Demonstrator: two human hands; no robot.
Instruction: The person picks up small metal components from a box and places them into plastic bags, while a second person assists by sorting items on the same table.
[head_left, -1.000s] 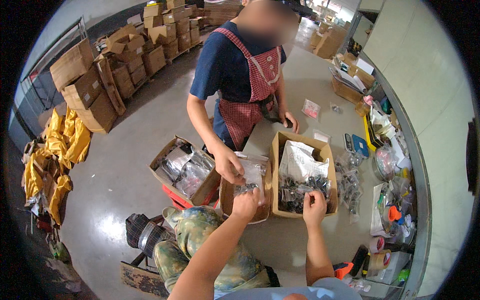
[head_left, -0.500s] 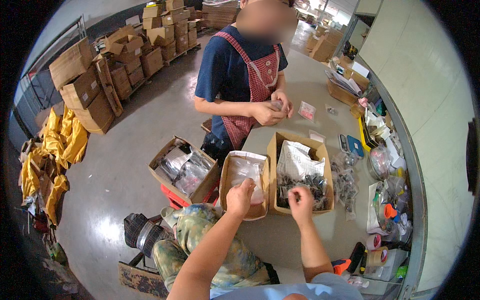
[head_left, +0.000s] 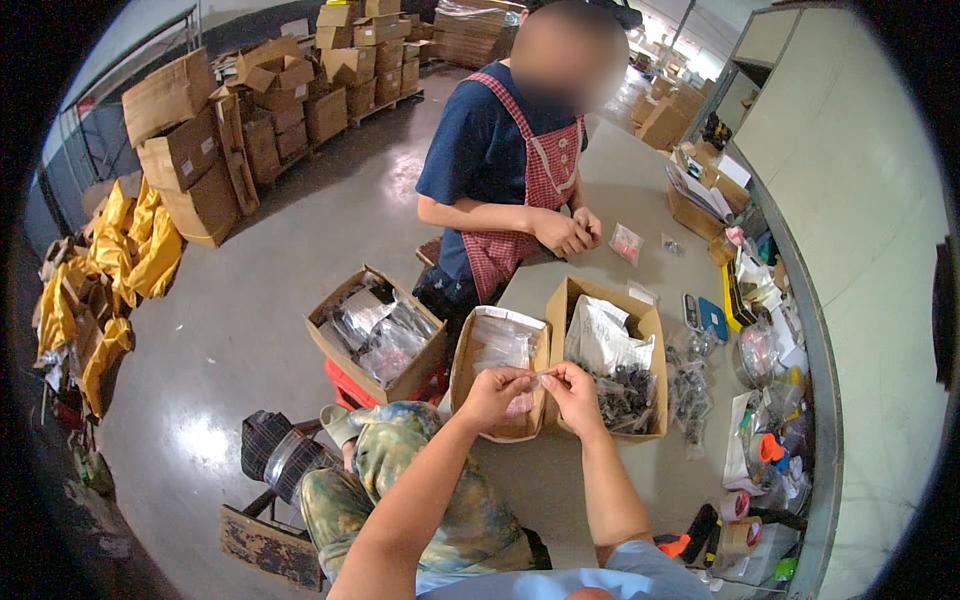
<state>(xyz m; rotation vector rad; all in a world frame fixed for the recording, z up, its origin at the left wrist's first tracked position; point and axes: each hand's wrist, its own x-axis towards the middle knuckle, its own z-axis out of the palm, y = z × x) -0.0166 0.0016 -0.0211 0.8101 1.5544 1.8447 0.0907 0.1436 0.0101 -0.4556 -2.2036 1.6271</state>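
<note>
My left hand (head_left: 497,398) and my right hand (head_left: 574,397) meet fingertip to fingertip above the shared edge of two cardboard boxes. Both are closed in a pinch on something small and pale, too small to make out. Under my left hand is a narrow box (head_left: 462,352) of clear plastic bags (head_left: 500,343). Beyond my right hand stands a larger box (head_left: 655,345) holding small black parts (head_left: 626,395) in bags, with a crumpled white sheet (head_left: 607,333) on top. A third box (head_left: 420,362) of filled clear bags (head_left: 372,325) sits left, on a red stool (head_left: 348,385).
A co-worker in a red checked apron (head_left: 545,170) stands across the table's corner (head_left: 625,185), hands together. Near them lie a bag of pink pieces (head_left: 626,244) and a small bag (head_left: 672,245). Bagged black parts (head_left: 690,385), a blue scale (head_left: 712,318) and tape rolls (head_left: 735,505) line the right.
My right hand has moved left from over the black parts, and my left hand slightly right, so their fingertips meet. The view has shifted a little. The co-worker's hands have lowered slightly.
</note>
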